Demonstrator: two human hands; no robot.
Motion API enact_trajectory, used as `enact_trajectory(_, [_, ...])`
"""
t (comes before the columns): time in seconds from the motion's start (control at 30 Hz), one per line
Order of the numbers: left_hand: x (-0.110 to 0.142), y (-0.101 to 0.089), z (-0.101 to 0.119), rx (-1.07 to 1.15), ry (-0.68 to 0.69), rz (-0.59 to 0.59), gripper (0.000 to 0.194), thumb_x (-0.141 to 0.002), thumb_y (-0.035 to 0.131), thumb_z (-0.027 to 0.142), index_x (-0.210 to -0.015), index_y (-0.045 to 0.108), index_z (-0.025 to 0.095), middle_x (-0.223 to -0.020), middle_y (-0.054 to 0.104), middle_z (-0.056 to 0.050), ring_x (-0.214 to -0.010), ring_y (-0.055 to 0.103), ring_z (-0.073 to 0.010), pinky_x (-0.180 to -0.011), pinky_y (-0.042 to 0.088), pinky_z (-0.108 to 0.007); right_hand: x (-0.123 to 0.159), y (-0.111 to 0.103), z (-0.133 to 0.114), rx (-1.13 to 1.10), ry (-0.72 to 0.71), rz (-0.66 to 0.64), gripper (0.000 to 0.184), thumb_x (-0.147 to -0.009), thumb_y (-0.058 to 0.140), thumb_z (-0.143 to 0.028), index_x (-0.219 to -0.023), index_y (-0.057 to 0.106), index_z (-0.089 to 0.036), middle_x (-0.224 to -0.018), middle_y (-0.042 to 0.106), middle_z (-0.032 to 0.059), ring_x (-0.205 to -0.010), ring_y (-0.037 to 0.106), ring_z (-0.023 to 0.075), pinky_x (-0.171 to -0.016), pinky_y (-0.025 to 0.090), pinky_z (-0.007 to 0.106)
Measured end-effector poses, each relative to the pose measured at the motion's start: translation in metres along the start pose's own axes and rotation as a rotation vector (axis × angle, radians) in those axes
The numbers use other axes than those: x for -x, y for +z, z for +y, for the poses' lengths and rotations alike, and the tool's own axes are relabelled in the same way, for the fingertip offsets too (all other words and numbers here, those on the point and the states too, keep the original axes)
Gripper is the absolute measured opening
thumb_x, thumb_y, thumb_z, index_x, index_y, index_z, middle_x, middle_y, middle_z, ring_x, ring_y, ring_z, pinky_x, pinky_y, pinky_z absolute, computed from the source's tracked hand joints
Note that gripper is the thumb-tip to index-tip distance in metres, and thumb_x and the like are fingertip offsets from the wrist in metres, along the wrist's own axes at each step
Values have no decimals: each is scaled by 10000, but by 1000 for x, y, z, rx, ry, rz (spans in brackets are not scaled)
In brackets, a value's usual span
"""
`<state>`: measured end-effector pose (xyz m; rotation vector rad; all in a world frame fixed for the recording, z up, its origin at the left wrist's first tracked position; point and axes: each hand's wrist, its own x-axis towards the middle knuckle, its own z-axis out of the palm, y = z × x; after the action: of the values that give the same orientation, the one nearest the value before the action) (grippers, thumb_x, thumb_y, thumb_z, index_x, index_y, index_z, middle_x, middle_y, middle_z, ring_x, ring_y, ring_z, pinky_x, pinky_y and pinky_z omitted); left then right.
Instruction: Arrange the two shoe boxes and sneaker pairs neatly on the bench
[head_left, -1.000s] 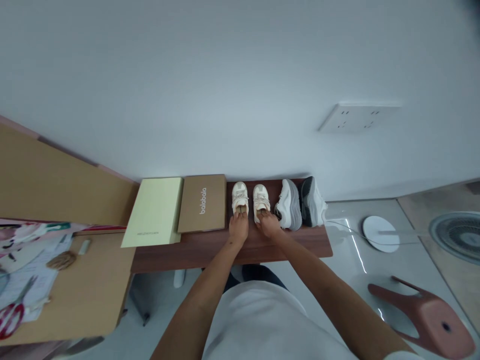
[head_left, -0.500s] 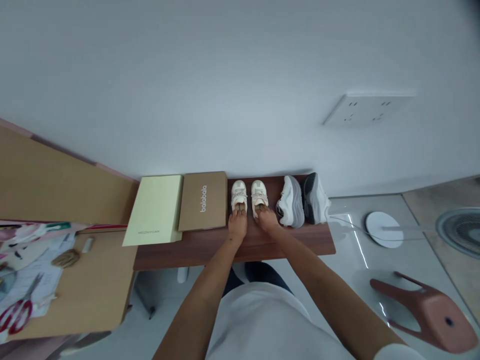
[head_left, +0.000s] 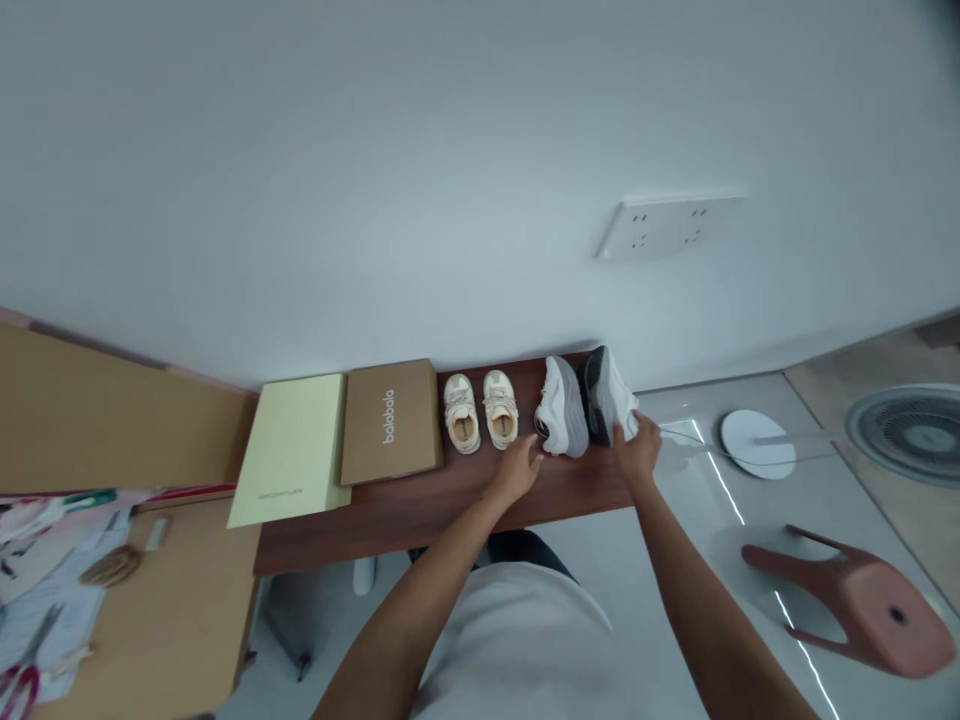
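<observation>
A pair of small cream shoes stands on the dark wooden shelf against the white wall. To their right lie two larger sneakers on their sides, one grey and white, one dark and white. My left hand hovers open just in front of the grey sneaker's heel, fingers spread. At the shelf's right end my right hand touches the heel of the dark sneaker, its fingers partly curled beside it.
A brown shoe box and a pale yellow box lie left of the small shoes. A light wooden desk with papers is at the left. On the floor to the right are a pink stool, a white fan base and a fan.
Both hands have left the small cream shoes and moved right to the two larger sneakers. The small shoes stay where they stood.
</observation>
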<state>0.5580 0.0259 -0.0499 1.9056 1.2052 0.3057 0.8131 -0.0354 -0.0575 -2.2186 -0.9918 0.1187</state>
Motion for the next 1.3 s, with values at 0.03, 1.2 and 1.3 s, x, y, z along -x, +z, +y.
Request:
enact_trajectory(0.03, [-5,12,4,32,-82,-28,474,-914,605,208,-1383,551,169,-1306,661,-159,-1231,618,-266,-1062,465,-412,-10,-6,17,26,94,-42,630,-852,629,-432,-1341,555,-43,-1327,602,275,-1306,505,402,-1098,390,569])
enact_trajectory(1.2, [-39,28,64,-562,64,-114,220,-941,523,177,-1127,639,155,-1090,671,-142,-1181,551,-277,-971,436,-409,-23,-15,-8,446,-471,-666,155,-884,594,-145,-1029,640,-180,-1112,669,150,-1081,572,280,-944,419,356])
enact_trajectory(1.3, [-43,28,64,-561,33,-108,226,-938,531,169,-1137,637,160,-1083,674,-135,-1178,555,-269,-967,437,-397,-25,-14,-9,440,-460,-678,172,-884,584,-132,-1043,638,-168,-1142,668,153,-1109,570,275,-931,425,337])
